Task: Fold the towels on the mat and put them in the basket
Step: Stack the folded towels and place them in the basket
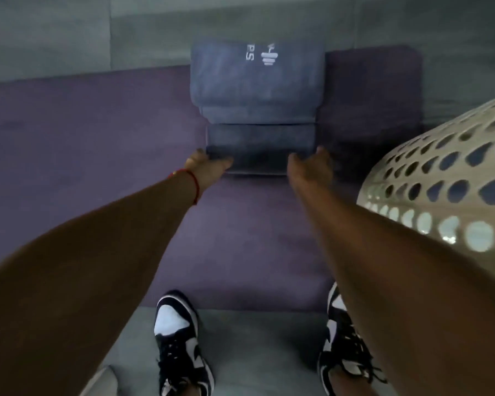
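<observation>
Folded blue towel [257, 110], lying mid-mat [97, 132] toward its far edge, near corners gripped by left hand [209, 167] and right hand [312, 167], fingers curled on cloth; best lifted level, both sides together, toward the basket [440, 181] beside the mat's right edge

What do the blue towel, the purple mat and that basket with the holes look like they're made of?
The blue towel looks like soft terry cloth: matte, fuzzy, folded in thick rounded layers, with a white printed or stitched logo. The purple mat seems to be foam or rubbery material, flat and dull, though blur leaves this open. The basket appears to be moulded cream plastic, smooth and slightly glossy, with regular punched holes.
</observation>
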`<action>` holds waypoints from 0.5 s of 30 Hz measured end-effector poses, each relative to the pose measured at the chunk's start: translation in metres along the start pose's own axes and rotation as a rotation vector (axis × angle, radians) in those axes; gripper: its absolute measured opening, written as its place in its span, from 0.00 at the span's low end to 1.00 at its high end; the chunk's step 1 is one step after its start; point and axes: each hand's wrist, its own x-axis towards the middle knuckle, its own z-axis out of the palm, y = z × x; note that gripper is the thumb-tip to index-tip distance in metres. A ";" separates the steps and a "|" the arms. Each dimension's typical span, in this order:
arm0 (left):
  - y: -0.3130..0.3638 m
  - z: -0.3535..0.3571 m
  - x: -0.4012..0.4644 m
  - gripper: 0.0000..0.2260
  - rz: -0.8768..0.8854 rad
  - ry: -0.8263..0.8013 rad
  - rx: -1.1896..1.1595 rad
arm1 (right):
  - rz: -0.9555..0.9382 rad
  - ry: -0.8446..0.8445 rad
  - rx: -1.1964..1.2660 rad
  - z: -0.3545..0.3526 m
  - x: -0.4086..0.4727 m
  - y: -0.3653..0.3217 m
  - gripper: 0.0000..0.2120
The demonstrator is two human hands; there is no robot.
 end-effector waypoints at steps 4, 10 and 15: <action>-0.006 0.012 0.050 0.21 0.062 0.088 -0.004 | -0.007 0.112 0.008 0.029 0.029 -0.001 0.27; -0.016 0.015 0.062 0.21 -0.086 0.104 -0.186 | 0.019 0.076 -0.116 0.025 0.027 0.002 0.25; -0.022 0.001 0.002 0.15 -0.286 -0.141 -0.345 | 0.094 0.039 0.010 -0.015 -0.035 0.011 0.26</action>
